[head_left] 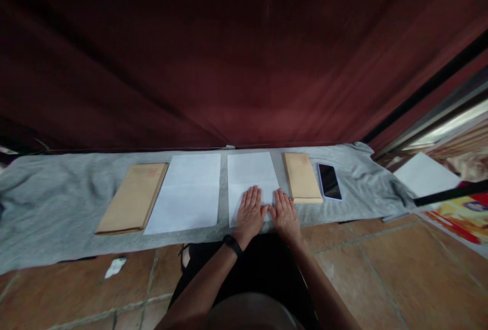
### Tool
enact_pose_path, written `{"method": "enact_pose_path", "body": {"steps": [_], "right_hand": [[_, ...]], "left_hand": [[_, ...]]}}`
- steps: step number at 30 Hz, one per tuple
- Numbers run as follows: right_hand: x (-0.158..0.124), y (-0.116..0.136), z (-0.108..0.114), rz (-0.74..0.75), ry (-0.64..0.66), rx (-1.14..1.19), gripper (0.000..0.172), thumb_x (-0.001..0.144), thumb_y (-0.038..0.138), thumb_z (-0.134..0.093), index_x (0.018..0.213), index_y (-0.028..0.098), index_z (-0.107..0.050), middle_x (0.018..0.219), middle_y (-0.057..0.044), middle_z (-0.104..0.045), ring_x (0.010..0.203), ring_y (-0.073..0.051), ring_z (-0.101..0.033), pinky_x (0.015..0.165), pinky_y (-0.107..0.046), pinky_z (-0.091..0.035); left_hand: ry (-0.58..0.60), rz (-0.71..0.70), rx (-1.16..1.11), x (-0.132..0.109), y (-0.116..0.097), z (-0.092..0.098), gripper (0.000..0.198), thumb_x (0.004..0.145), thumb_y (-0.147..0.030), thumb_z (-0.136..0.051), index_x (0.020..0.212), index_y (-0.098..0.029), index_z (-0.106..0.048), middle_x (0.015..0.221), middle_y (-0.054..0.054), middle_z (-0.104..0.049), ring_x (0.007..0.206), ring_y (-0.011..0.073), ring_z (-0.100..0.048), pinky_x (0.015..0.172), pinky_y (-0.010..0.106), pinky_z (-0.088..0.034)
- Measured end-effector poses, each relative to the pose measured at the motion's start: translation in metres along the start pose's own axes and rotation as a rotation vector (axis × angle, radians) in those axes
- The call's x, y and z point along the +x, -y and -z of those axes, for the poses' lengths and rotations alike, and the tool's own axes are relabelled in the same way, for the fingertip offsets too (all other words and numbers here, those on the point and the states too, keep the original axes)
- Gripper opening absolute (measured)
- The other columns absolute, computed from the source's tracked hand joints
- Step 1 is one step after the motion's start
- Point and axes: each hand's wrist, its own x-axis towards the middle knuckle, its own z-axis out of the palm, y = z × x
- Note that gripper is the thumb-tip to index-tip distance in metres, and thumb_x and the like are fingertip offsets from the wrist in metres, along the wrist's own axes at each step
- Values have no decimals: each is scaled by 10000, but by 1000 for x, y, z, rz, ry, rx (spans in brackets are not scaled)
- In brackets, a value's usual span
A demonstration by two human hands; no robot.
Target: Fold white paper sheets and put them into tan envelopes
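Note:
My left hand (pixel 250 212) lies flat on a white sheet of paper (pixel 249 167), fingers stretched out. Beside it, my right hand (pixel 285 215) rests flat over the sheet's near right corner, the two thumbs almost meeting. A crease runs across this sheet. Left of it lies another white sheet (pixel 190 187), also creased across the middle. A stack of brown envelopes (pixel 133 198) sits at that sheet's left edge. More brown envelopes (pixel 303 177) lie just right of my right hand. Neither hand grips anything.
A phone (pixel 330 181) with a dark screen lies right of the envelopes. Grey cloth (pixel 366 182) covers the long narrow surface. A dark red curtain (pixel 244 65) hangs behind. On the tiled floor (pixel 362 269) lies a crumpled white scrap (pixel 115 267); a colourful printed bag (pixel 463 218) is at right.

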Motion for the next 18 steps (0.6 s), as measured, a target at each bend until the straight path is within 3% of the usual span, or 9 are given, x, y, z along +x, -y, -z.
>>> {"method": "enact_pose_path", "body": {"steps": [9,13,18], "right_hand": [[5,3,-2,-43,2,35,562,1058,383,-336,1525,75,-393,1527,-191,-472,1446,-309,-394,1164,-504,-328],[26,23,-1,-43,68,102,553,1056,371,-322,1523,86,-400,1557,-173,-436,1470,-286,-359,1178,-490,-319],[55,56,-6,113,150,209,524,1040,321,-348,1535,157,-402,1561,-124,-446,1456,-251,-391,1185,-467,-333]], "left_hand": [[-53,108,79,-9,37,5,649,1008,-426,-377,1523,-31,-351,1598,206,-344,1508,291,-286,1221,481,-279],[-51,113,87,-11,40,5,643,1000,-400,-379,1520,-23,-355,1596,217,-341,1509,301,-283,1219,489,-275],[-23,98,89,-11,39,7,617,962,-260,-388,1531,-27,-335,1607,211,-323,1523,295,-244,1227,503,-249]]}}
